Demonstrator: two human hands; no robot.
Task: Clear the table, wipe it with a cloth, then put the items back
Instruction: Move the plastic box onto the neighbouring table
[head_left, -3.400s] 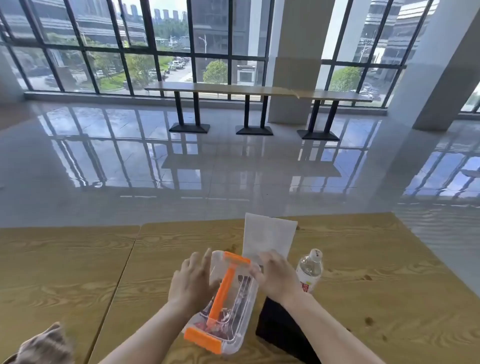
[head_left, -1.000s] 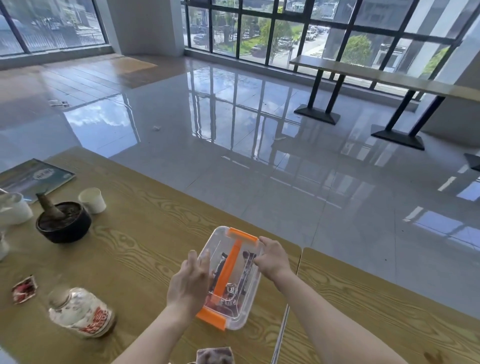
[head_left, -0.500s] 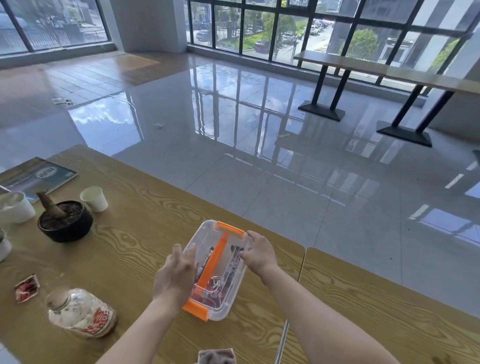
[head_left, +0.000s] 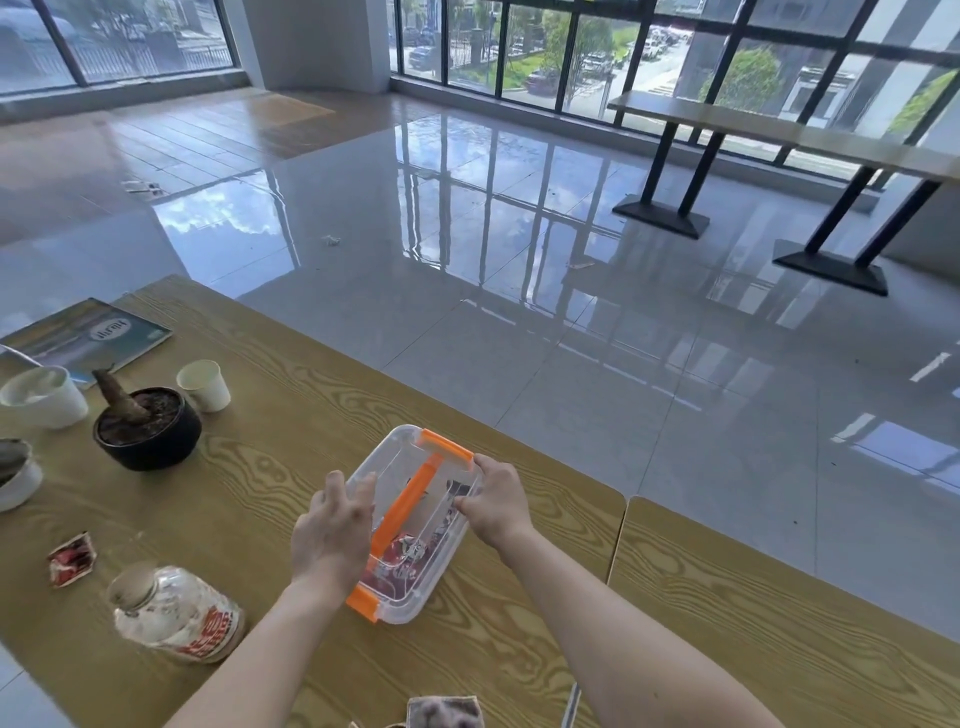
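Note:
A clear plastic box (head_left: 415, 540) with an orange handle and orange clasps rests on the left wooden table (head_left: 291, 405), near its right edge. Small packets lie inside it. My left hand (head_left: 332, 535) presses against its left side with fingers spread. My right hand (head_left: 493, 499) grips its right rim. A corner of a grey cloth (head_left: 444, 713) shows at the bottom edge of the view.
To the left stand a dark bowl with a pestle (head_left: 145, 426), a paper cup (head_left: 204, 385), a white bowl (head_left: 41, 397), a booklet (head_left: 85, 335), a red packet (head_left: 72, 560) and a jar on its side (head_left: 179, 616). A second wooden table (head_left: 789, 603) adjoins on the right.
I have turned from the right table to the left one, carrying the box there with both hands. Over the last second it moved slightly left and down onto the tabletop.

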